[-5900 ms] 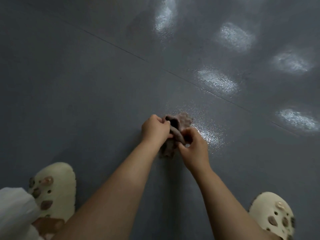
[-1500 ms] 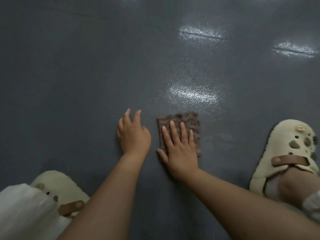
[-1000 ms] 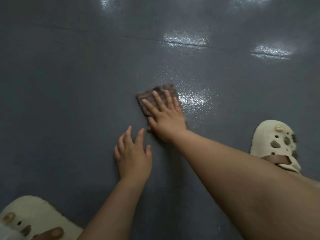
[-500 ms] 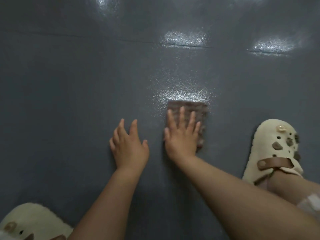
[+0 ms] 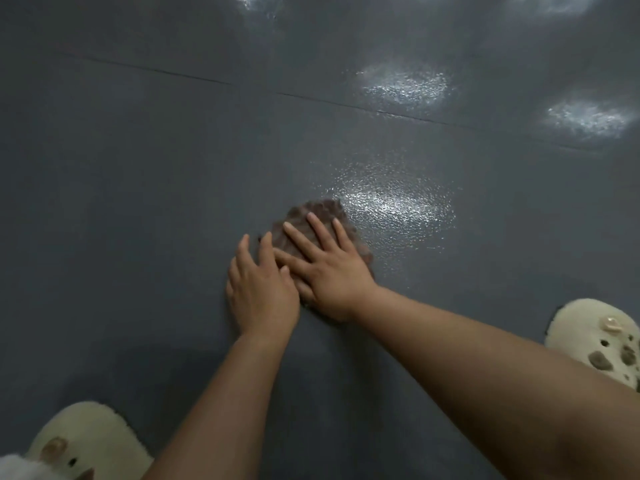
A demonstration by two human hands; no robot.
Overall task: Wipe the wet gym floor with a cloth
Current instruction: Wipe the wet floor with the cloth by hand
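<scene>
The right hand (image 5: 334, 271) presses flat on the brown nubbly cloth (image 5: 313, 216) — the glistening wet patch (image 5: 398, 202) of grey textured floor (image 5: 138, 168) lies just right of it — while the left hand (image 5: 259, 289) rests open beside it.

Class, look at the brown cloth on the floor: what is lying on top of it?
The right hand lies flat on the brown cloth, fingers straight. The left hand rests beside it on the grey floor. The cloth's middle is hidden.

Right hand (image 5: 334, 271) flat, fingers straight and spread, palm down; forearm reaching in from lower right. Left hand (image 5: 261, 289) flat just beside it, fingers straight; thumb touching the right hand.
</scene>
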